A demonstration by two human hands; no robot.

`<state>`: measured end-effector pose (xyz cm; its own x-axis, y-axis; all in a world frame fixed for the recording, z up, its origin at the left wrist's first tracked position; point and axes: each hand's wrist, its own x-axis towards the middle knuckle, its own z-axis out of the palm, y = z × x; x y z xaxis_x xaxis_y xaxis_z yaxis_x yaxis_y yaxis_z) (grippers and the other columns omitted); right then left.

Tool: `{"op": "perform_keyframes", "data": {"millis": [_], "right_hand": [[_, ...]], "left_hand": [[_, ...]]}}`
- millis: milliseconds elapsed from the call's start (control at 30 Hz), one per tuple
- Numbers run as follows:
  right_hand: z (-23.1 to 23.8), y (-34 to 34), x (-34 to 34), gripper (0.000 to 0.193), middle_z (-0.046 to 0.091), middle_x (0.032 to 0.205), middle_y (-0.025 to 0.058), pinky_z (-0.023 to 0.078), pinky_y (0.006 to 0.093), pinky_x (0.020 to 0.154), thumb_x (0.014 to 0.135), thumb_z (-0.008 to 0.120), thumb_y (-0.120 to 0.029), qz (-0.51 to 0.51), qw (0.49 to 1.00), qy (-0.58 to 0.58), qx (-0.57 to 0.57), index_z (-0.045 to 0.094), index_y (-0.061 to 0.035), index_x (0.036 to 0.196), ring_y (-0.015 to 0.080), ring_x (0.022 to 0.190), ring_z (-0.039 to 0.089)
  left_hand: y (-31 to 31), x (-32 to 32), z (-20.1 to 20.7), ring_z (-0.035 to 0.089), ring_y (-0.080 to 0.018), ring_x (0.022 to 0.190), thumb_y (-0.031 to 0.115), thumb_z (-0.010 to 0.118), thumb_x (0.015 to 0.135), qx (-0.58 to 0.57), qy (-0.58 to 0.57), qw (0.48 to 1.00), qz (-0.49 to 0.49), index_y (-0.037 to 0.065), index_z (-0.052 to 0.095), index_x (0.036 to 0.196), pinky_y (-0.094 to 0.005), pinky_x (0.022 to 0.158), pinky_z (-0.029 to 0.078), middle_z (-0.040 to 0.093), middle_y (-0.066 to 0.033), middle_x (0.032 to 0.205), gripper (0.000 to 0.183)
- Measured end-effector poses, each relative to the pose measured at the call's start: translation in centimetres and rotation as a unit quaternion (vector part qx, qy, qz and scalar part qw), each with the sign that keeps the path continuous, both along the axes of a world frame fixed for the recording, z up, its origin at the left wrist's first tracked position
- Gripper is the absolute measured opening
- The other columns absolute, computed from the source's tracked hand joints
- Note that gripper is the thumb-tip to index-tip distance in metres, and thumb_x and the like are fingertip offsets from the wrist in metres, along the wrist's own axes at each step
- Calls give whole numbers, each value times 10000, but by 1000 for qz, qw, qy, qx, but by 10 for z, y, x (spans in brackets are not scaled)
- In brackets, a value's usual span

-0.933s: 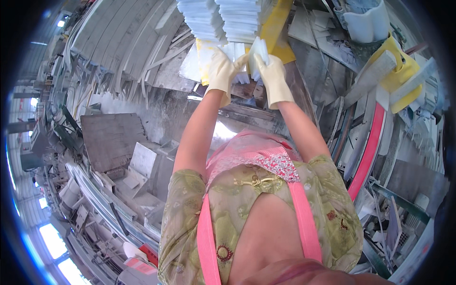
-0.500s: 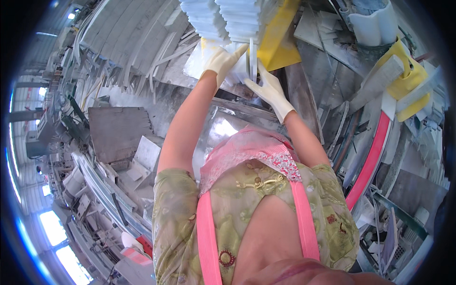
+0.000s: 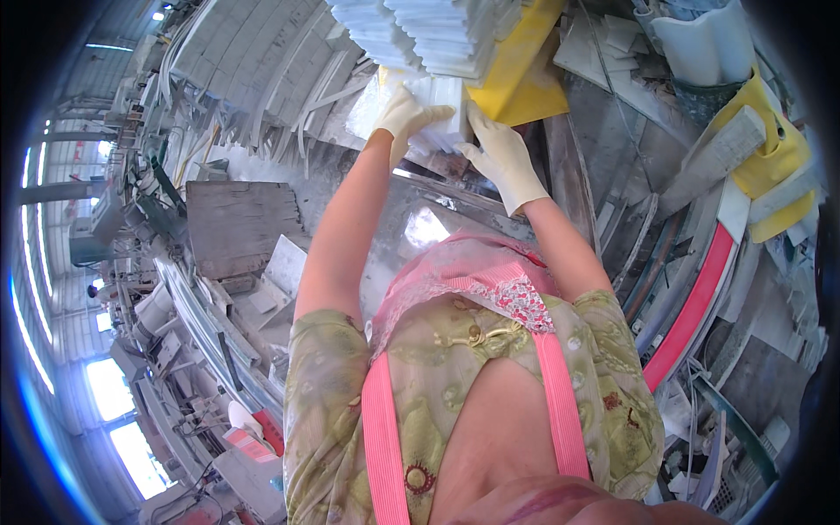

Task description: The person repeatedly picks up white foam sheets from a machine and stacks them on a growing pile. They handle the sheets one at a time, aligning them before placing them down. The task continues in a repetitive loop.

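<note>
A small block of upright white stone slabs (image 3: 444, 125) stands between my two gloved hands. My left hand (image 3: 406, 120), in a cream glove, grips its left side, with the thumb reaching over the near face. On the right side, my right hand (image 3: 502, 159) presses its fingertips and thumb to the outermost slab. The far ends of my left fingers are hidden. Just beyond rises a taller pile of white slabs (image 3: 420, 35), and yellow sheeting (image 3: 525, 87) hangs to its right.
Rows of long grey-white slabs (image 3: 254, 61) lean at the far left. A grey board (image 3: 241, 229) stands nearer on the left. At right are a red strip (image 3: 691, 311), a yellow cloth (image 3: 779, 166) with slab pieces, and a white-lined bucket (image 3: 700, 52).
The slab that stood apart at the right now sits flush against the others. My right hand has turned to press on its outer side. The whole view has shifted slightly.
</note>
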<state>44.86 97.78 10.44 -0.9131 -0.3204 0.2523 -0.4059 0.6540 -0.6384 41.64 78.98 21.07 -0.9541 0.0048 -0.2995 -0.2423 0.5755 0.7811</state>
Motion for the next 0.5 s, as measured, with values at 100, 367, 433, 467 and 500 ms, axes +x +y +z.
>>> {"op": "perform_keyframes", "data": {"millis": [100, 367, 433, 467, 500], "right_hand": [[-5, -7, 1, 764, 647, 1260, 219, 517, 473, 926, 874, 706, -354, -5, 999, 38, 28, 410, -11, 1488, 391, 1124, 629], [5, 29, -32, 543, 676, 1216, 212, 508, 443, 960, 848, 690, -246, 89, 992, 73, -56, 595, -29, 1336, 369, 1107, 643], [13, 31, -41, 412, 689, 1153, 233, 514, 452, 940, 846, 666, -190, 84, 995, 32, -39, 652, -15, 1218, 385, 1076, 654], [16, 30, -46, 351, 695, 1121, 244, 516, 457, 929, 845, 654, -162, 51, 998, 25, -36, 680, -8, 1160, 394, 1061, 660], [17, 24, -48, 282, 708, 1033, 234, 523, 460, 904, 812, 631, -119, 33, 998, 57, -6, 714, 0, 1054, 401, 1010, 675]], "left_hand": [[-8, -2, 4, 693, -309, 1000, 397, 854, 795, -193, 138, 939, -248, -113, 586, 1224, -385, 883, 544, 685, -243, 1099, 718], [25, -19, -53, 655, -338, 1154, 622, 859, 592, -352, 12, 931, 94, -194, 513, 1263, -376, 974, 526, 640, -285, 1246, 1112], [22, -16, -53, 647, -362, 1156, 586, 843, 609, -385, 69, 920, 28, -113, 512, 1341, -401, 982, 521, 622, -290, 1292, 1065], [18, -15, -50, 625, -392, 1176, 567, 829, 619, -362, 90, 928, -25, 36, 524, 1411, -430, 993, 512, 615, -268, 1323, 1001], [20, -16, -48, 625, -402, 1170, 562, 816, 648, -375, 118, 918, -47, 174, 534, 1433, -446, 1001, 505, 640, -244, 1297, 921]]}}
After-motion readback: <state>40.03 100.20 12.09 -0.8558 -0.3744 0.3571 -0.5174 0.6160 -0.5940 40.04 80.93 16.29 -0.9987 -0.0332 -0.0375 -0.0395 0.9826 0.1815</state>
